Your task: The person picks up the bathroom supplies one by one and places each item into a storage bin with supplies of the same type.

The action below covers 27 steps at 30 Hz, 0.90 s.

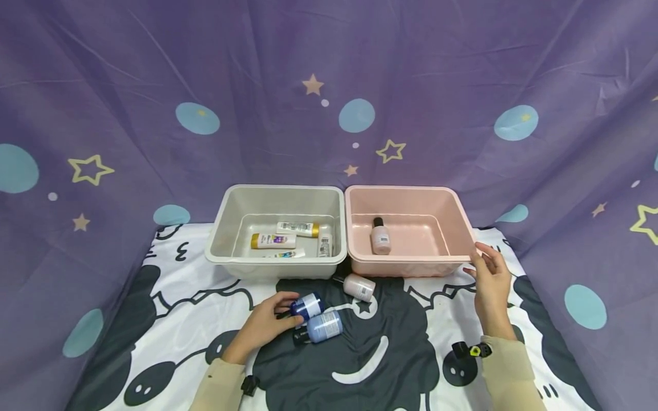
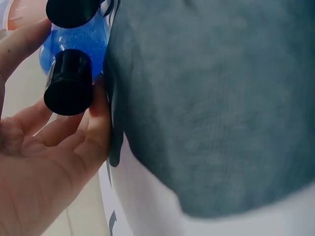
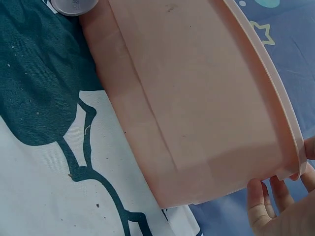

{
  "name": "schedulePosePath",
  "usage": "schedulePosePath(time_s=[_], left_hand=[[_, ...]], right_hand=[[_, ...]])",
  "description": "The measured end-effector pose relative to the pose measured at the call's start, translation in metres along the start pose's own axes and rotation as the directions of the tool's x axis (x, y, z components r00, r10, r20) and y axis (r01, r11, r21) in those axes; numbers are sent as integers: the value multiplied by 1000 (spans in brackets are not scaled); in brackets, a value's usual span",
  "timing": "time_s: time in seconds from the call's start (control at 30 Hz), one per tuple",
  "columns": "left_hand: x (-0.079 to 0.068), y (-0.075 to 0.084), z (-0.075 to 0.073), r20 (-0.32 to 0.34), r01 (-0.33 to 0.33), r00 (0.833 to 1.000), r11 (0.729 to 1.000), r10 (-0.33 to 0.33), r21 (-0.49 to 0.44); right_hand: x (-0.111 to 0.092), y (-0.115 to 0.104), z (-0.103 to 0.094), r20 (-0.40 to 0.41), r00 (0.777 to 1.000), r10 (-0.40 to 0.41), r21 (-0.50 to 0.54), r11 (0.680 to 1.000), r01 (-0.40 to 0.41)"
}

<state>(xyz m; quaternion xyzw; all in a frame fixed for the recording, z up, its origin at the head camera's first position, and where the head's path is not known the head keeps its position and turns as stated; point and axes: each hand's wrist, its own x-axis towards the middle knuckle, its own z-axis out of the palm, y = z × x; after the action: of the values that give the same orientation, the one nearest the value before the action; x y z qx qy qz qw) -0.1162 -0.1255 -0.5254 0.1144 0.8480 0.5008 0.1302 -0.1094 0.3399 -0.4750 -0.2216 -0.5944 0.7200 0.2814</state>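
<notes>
My left hand point(image 1: 264, 325) holds a dark blue bottle point(image 1: 307, 306) between thumb and fingers, low over the cloth. Right beside it, a lighter blue bottle point(image 1: 325, 326) lies on its side with its black cap toward the hand. Up close in the left wrist view, the left hand point(image 2: 54, 152) is around blue bottles with two black caps point(image 2: 69, 81). At the pink bin point(image 1: 406, 268), my right hand point(image 1: 492, 288) grips the rim at the front right corner. The right wrist view has those fingers point(image 3: 256, 201) at the bin's edge.
A pale pink bottle point(image 1: 358, 287) lies before the bins, and another pink bottle point(image 1: 381, 238) with a black cap is inside the pink bin. The adjoining off-white bin point(image 1: 275, 268) contains several tubes point(image 1: 274, 241). Behind hangs a purple curtain point(image 1: 257, 114).
</notes>
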Motion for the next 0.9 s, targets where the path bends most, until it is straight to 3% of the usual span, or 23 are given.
schedulePosePath(time_s=[0.17, 0.57, 0.9], left_hand=[[1, 3, -1, -14, 31, 999, 999, -32, -41], [1, 3, -1, -122, 67, 989, 989, -83, -129], [-3, 26, -8, -171, 83, 979, 981, -113, -177]], right_hand=[[0, 0, 0, 2, 1000, 0, -4, 1000, 0], [1, 2, 1, 11, 1000, 2, 13, 1000, -2], [1, 2, -1, 8, 1000, 14, 15, 1000, -14]])
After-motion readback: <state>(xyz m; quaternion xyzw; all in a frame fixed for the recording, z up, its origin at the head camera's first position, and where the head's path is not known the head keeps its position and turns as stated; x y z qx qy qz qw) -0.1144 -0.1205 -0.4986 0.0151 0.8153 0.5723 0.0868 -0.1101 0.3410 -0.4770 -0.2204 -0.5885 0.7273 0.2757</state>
